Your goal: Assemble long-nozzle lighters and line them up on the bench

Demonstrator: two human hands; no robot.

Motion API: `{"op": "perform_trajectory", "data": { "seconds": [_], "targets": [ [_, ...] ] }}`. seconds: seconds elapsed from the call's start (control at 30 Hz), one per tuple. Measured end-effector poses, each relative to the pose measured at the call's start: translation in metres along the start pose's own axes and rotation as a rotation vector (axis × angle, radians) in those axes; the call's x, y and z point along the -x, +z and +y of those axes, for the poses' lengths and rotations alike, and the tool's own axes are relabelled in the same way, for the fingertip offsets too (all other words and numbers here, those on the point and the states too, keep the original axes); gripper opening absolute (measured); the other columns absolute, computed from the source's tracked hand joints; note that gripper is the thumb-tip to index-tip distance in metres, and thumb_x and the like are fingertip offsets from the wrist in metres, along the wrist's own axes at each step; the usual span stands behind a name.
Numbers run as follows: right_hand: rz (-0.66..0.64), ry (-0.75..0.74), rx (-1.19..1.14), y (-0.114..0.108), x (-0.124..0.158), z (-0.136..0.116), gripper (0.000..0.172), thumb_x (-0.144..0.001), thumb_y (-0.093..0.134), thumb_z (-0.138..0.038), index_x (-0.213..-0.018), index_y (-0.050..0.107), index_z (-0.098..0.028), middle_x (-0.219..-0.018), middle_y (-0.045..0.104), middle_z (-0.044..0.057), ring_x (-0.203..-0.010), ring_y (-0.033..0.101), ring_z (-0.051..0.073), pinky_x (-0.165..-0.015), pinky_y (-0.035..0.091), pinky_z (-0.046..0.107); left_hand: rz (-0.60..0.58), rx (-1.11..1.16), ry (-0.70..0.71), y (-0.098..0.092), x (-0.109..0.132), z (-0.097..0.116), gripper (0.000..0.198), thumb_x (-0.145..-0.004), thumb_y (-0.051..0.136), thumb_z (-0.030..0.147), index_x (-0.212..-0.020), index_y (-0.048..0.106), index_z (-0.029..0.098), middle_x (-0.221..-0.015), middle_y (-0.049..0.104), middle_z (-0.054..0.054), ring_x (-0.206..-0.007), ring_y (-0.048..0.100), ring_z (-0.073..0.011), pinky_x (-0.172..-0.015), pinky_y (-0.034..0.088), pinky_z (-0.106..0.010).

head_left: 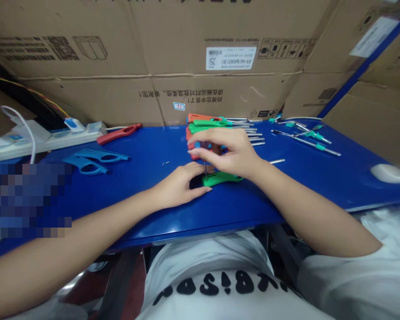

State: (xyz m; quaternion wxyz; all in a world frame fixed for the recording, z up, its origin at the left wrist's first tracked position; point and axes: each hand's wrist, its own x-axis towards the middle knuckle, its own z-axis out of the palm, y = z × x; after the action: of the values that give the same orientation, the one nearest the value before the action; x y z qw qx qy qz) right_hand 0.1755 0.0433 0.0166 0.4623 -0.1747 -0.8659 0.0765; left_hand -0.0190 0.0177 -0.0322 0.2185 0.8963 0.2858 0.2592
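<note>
A green lighter [222, 178] with a long handle lies flat on the blue table. Around its left end, the thumb and fingers of my left hand [178, 186] close and hold it. Above it, my right hand [235, 151] grips a screwdriver [206, 170], a bit of blue handle showing between the fingers. Its thin shaft points straight down, with the tip at the lighter's left end. Left of my left fingertips lie several tiny screws [166, 163]. Just behind my right hand is a row of orange, green and red lighters [206, 119] with metal tubes, partly hidden.
Blue handle shells [96, 159] and a red one [120, 133] lie at left, near a white power strip [50, 141]. Metal tubes with wires and teal parts [308, 138] lie back right. A white rounded object [390, 173] sits far right. Cardboard [146, 53] walls the back.
</note>
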Motion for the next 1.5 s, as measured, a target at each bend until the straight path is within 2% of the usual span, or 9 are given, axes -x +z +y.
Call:
{"op": "perform_trajectory", "data": {
  "seconds": [0.2, 0.43, 0.53, 0.63, 0.8, 1.0, 1.2, 1.37, 1.5],
  "targets": [
    [-0.025, -0.087, 0.033, -0.004, -0.001, 0.001, 0.031, -0.106, 0.045, -0.031, -0.121, 0.069, -0.017, -0.109, 0.077, 0.007, -0.097, 0.071, 0.016, -0.086, 0.056, 0.03, 0.015, 0.0, -0.015, 0.001, 0.0, 0.003, 0.031, -0.09, 0.07, 0.028, -0.119, 0.066, 0.017, -0.119, 0.073, -0.009, -0.11, 0.069, -0.0241, -0.1, 0.055, -0.039],
    [0.038, -0.113, 0.133, -0.004, 0.0, 0.003, 0.025, -0.096, 0.065, -0.04, -0.093, 0.074, -0.017, -0.086, 0.077, 0.004, -0.071, 0.068, 0.013, -0.072, 0.055, 0.026, 0.01, 0.02, -0.013, 0.002, 0.0, 0.003, 0.036, -0.091, 0.067, 0.026, -0.126, 0.063, 0.017, -0.132, 0.069, -0.011, -0.121, 0.066, -0.0252, -0.108, 0.051, -0.042],
    [-0.03, -0.12, 0.05, -0.004, -0.001, 0.001, 0.029, -0.105, 0.049, -0.032, -0.114, 0.071, -0.016, -0.101, 0.078, 0.005, -0.09, 0.072, 0.014, -0.085, 0.056, 0.028, 0.02, 0.019, -0.037, 0.002, 0.0, 0.006, 0.027, -0.09, 0.067, 0.025, -0.116, 0.066, 0.017, -0.121, 0.073, -0.009, -0.113, 0.069, -0.0252, -0.102, 0.054, -0.041],
    [-0.102, -0.002, -0.086, -0.003, -0.001, -0.001, 0.033, -0.107, 0.042, -0.029, -0.129, 0.064, -0.017, -0.103, 0.077, 0.004, -0.081, 0.071, 0.011, -0.075, 0.056, 0.024, 0.04, 0.024, -0.083, 0.002, 0.0, 0.011, 0.018, -0.087, 0.067, 0.022, -0.105, 0.066, 0.017, -0.108, 0.076, -0.007, -0.1, 0.072, -0.0241, -0.093, 0.058, -0.038],
    [0.01, -0.038, 0.082, -0.005, 0.0, 0.002, 0.026, -0.096, 0.065, -0.041, -0.097, 0.075, -0.017, -0.088, 0.078, 0.004, -0.071, 0.069, 0.013, -0.072, 0.055, 0.024, 0.065, 0.005, -0.081, 0.0, -0.001, 0.014, 0.028, -0.082, 0.065, 0.016, -0.11, 0.065, 0.019, -0.114, 0.075, -0.007, -0.108, 0.07, -0.0247, -0.098, 0.056, -0.038],
    [-0.148, 0.055, -0.14, -0.004, -0.001, -0.003, 0.038, -0.107, 0.038, -0.028, -0.137, 0.059, -0.017, -0.109, 0.076, 0.005, -0.073, 0.068, 0.009, -0.073, 0.057, 0.023, 0.063, -0.038, -0.077, -0.002, -0.001, 0.008, 0.022, -0.082, 0.065, 0.018, -0.103, 0.067, 0.017, -0.104, 0.075, -0.005, -0.094, 0.071, -0.0227, -0.088, 0.057, -0.036],
    [-0.006, -0.029, 0.085, -0.005, 0.0, -0.001, 0.026, -0.094, 0.067, -0.042, -0.093, 0.074, -0.017, -0.086, 0.077, 0.003, -0.073, 0.068, 0.013, -0.074, 0.055, 0.025, 0.061, -0.021, -0.059, -0.001, -0.001, 0.005, 0.032, -0.085, 0.066, 0.019, -0.117, 0.066, 0.016, -0.122, 0.073, -0.01, -0.112, 0.069, -0.0254, -0.1, 0.054, -0.039],
    [-0.107, 0.037, -0.129, -0.004, -0.002, -0.004, 0.033, -0.106, 0.043, -0.03, -0.125, 0.066, -0.017, -0.104, 0.077, 0.006, -0.078, 0.071, 0.012, -0.075, 0.058, 0.026, 0.071, -0.023, -0.077, -0.002, -0.001, 0.006, 0.027, -0.086, 0.067, 0.021, -0.112, 0.068, 0.018, -0.113, 0.075, -0.007, -0.102, 0.071, -0.0236, -0.094, 0.056, -0.037],
    [-0.037, 0.044, -0.086, -0.001, -0.002, -0.004, 0.02, -0.099, 0.06, -0.03, -0.104, 0.071, -0.015, -0.088, 0.076, 0.003, -0.07, 0.067, 0.011, -0.067, 0.055, 0.023, 0.078, -0.01, -0.105, -0.002, -0.001, 0.007, 0.022, -0.085, 0.071, 0.025, -0.106, 0.068, 0.019, -0.104, 0.076, -0.005, -0.094, 0.072, -0.0231, -0.087, 0.058, -0.035]
  ]
}}
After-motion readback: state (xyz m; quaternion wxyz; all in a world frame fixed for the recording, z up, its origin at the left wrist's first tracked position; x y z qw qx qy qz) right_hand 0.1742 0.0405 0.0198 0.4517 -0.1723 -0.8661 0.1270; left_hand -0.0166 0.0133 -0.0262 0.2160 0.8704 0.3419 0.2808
